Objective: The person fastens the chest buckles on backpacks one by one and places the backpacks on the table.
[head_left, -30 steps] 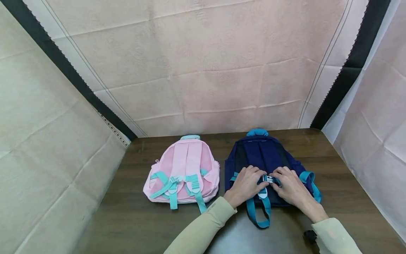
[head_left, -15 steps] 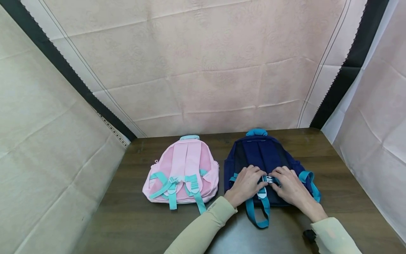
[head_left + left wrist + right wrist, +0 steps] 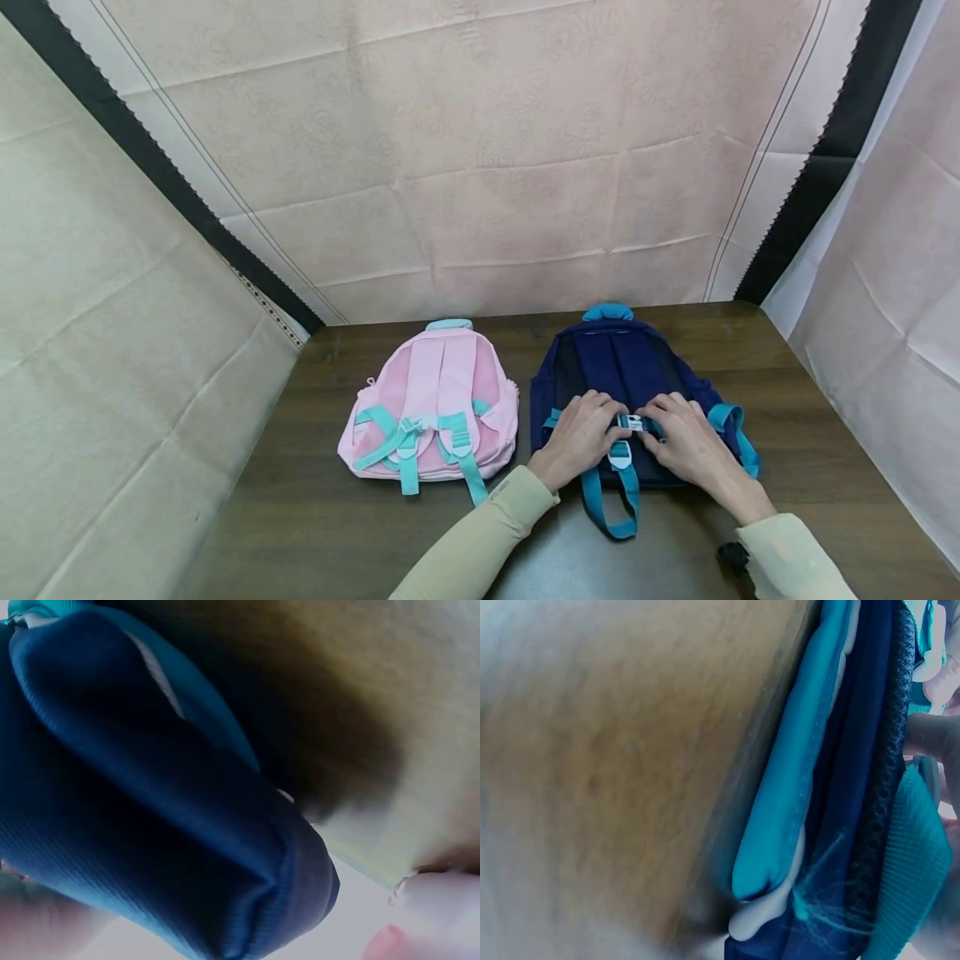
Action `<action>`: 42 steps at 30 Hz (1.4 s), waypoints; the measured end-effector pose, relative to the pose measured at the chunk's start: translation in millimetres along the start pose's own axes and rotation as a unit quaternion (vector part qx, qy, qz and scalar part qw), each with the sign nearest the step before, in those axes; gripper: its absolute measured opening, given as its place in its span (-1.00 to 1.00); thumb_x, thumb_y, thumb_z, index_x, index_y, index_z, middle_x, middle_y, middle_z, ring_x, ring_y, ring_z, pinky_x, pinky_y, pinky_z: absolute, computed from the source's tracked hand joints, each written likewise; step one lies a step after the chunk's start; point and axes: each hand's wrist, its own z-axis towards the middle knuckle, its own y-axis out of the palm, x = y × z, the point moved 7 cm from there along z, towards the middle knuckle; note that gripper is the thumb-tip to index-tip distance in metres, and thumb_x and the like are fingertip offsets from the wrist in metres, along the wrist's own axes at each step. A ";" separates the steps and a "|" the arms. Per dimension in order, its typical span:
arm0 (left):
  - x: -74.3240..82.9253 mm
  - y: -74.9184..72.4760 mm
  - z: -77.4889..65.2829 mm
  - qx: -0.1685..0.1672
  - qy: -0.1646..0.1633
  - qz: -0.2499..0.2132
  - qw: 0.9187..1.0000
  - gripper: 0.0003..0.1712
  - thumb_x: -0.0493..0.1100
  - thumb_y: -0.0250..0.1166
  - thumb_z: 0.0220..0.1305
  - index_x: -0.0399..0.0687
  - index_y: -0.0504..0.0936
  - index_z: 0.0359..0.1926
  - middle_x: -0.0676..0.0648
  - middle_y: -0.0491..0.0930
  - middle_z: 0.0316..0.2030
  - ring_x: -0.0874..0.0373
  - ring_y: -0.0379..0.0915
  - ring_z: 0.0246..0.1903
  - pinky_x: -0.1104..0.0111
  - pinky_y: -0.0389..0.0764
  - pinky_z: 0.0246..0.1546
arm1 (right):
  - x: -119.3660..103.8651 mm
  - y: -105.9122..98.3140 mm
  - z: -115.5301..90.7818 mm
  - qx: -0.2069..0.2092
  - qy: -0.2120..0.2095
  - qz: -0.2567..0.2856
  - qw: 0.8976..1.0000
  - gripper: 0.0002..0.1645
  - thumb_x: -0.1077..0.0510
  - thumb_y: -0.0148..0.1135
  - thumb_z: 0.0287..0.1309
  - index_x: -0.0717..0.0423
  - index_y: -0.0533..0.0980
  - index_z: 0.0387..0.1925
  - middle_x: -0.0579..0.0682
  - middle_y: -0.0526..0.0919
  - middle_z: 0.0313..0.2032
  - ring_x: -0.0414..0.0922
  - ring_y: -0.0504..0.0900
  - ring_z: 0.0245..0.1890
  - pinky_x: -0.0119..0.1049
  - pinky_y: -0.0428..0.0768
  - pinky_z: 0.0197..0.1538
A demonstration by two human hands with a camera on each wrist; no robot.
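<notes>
A navy backpack [image 3: 626, 358] with teal straps lies on the table, straps facing up. At its lower middle is a pale side-release buckle [image 3: 632, 422] on a teal strap. My left hand [image 3: 581, 437] pinches the buckle's left end between thumb and fingers. The other end is pinched by my right hand [image 3: 686, 440]. A loose teal strap loop [image 3: 621, 529] hangs toward me below the buckle. In the right wrist view, fingers [image 3: 934, 739] curl beside a teal strap [image 3: 915, 859]. The left wrist view is mostly filled by navy fabric [image 3: 150, 780].
Left of the navy bag, a pink backpack [image 3: 442, 375] with mint straps lies on the brown wooden table [image 3: 330, 533]. Pale fabric walls [image 3: 480, 183] enclose the back and both sides. A small black object [image 3: 732, 556] shows beside the right sleeve.
Both hands keep their hold on the buckle. It and the left fingertips have shifted very slightly left; the bags have stayed in place.
</notes>
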 end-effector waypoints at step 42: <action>-11.1 -1.1 -5.9 0.026 -0.039 -0.107 0.993 -0.73 -0.02 0.41 0.53 -0.02 0.79 0.11 0.04 0.82 -0.01 0.20 0.59 -0.10 0.52 0.59 0.02 | 7.9 -19.4 -8.4 0.104 -0.022 0.078 0.991 -0.73 0.37 0.55 0.14 0.24 0.77 -0.09 0.10 0.77 -0.11 0.02 0.60 -0.07 -0.03 0.66 -0.07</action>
